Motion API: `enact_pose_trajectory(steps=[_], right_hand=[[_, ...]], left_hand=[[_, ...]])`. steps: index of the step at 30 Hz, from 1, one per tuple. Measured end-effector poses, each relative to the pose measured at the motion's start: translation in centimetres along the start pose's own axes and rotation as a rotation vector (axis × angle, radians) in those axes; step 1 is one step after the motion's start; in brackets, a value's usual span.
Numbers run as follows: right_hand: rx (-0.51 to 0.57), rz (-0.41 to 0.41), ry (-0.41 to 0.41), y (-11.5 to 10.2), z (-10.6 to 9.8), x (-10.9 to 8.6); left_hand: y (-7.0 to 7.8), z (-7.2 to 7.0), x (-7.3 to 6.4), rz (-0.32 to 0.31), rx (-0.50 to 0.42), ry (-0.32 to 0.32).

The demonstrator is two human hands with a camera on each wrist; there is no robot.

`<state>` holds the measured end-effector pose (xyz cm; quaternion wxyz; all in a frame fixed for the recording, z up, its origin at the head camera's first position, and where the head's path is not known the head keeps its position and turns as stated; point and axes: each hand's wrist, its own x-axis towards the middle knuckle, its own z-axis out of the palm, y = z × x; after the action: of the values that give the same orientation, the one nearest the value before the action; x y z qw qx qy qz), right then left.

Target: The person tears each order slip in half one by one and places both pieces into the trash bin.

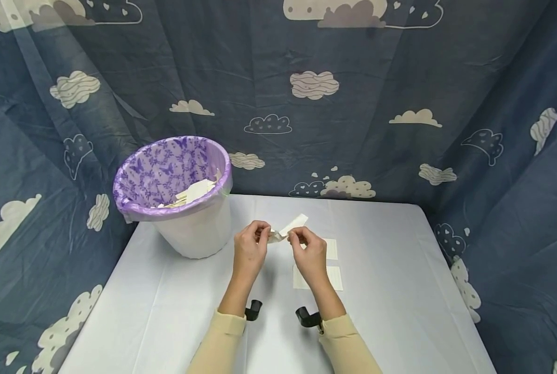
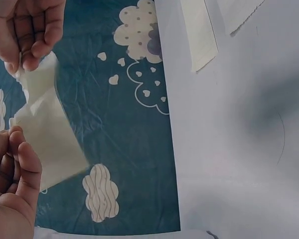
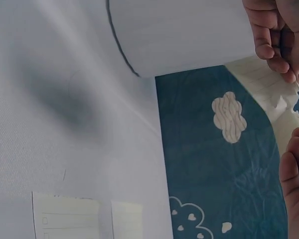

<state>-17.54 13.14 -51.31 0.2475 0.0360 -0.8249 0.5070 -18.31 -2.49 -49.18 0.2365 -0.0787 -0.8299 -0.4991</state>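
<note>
Both hands pinch one pale yellow lined sheet of paper [image 1: 295, 223] held up above the table. My left hand [image 1: 252, 244] grips it with thumb and fingertips on the left, and my right hand [image 1: 309, 251] does the same close by on the right. Between the hands the sheet is creased, with a ragged torn notch in its edge, seen in both wrist views. Beneath and beside the right hand, two pale paper pieces lie on the table: a nearer one [image 1: 334, 278] and a farther one [image 1: 332, 249]. Printed lines and small checkboxes show on one in the right wrist view.
A white bin [image 1: 199, 234] with a purple butterfly-patterned liner [image 1: 161, 166] stands at the back left, with paper scraps [image 1: 196, 191] inside. The white-covered table [image 1: 400, 291] is bordered by a dark blue cloud-print curtain [image 1: 241, 62].
</note>
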Motion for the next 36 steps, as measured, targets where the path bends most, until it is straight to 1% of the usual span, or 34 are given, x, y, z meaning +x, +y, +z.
enact_pose_trajectory(steps=[6, 14, 18, 24, 27, 33, 36], right_hand=[[-0.002, 0.014, 0.014, 0.3, -0.3, -0.1], [0.018, 0.011, 0.029, 0.6, -0.3, -0.2], [0.026, 0.025, 0.037, 0.7, -0.3, -0.3], [0.022, 0.056, 0.017, 0.7, -0.4, -0.3], [0.02, 0.063, 0.011, 0.6, -0.4, -0.4], [0.013, 0.031, 0.027, 0.6, -0.6, -0.5], [0.019, 0.027, 0.039, 0.7, -0.8, -0.5]], left_hand=[[-0.1, -0.4, 0.1, 0.008, 0.001, 0.021], [-0.3, -0.6, 0.2, -0.003, -0.004, 0.015], [-0.5, -0.7, 0.2, -0.023, -0.009, 0.01], [-1.1, -0.5, 0.2, -0.069, 0.005, -0.001], [-1.2, -0.4, 0.1, -0.08, 0.015, -0.002], [-1.4, -0.5, 0.2, -0.097, 0.024, 0.01], [-1.5, -0.5, 0.3, -0.095, 0.024, 0.021]])
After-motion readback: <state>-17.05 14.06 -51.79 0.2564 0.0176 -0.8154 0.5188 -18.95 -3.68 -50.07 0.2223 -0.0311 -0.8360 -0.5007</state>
